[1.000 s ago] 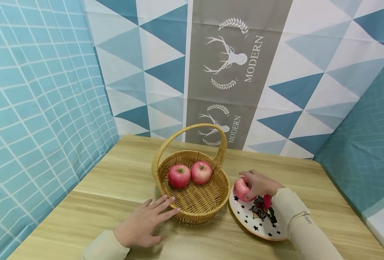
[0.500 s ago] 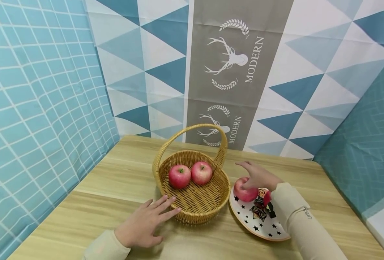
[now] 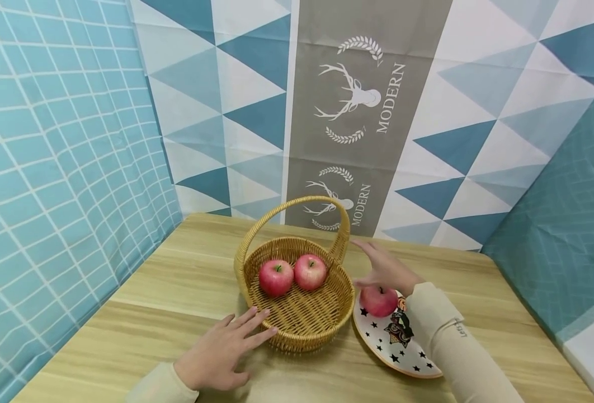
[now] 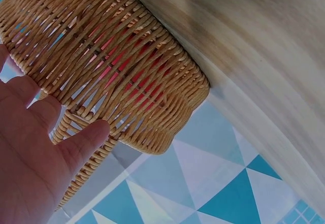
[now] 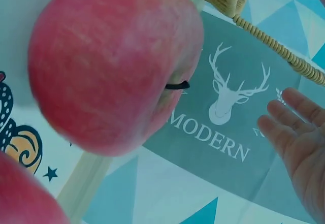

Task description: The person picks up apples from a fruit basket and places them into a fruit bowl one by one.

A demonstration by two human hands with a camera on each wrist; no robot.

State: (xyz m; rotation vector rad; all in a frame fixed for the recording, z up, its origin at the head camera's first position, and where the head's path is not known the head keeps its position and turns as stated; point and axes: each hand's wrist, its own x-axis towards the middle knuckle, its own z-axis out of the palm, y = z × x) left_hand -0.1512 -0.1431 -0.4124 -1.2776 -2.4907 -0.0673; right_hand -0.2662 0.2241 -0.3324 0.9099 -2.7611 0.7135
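A wicker basket [image 3: 304,330] with an arched handle holds two red apples, a left one [image 3: 276,278] and a right one [image 3: 310,272]. The fingers of my left hand [image 3: 221,350] lie spread at its near rim; in the left wrist view that hand [image 4: 30,148] is beside the weave, thumb against the rim. My right hand [image 3: 385,270], fingers extended and holding nothing, hovers just behind an apple [image 3: 379,302] on a star-patterned plate [image 3: 387,350]. Close up, that apple [image 5: 111,66] stands apart from the hand [image 5: 304,148]. Another red apple [image 5: 23,198] shows lower left.
The plate stands right of the basket on a wooden table [image 3: 191,280], partly covered by my right sleeve [image 3: 458,341]. A patterned backdrop [image 3: 347,112] rises behind the table, and a blue tiled sheet [image 3: 65,168] hangs along the left.
My right hand has let go of the apple on the plate and moved left and back, towards the basket. The left hand stays at the rim. The view has tilted slightly.
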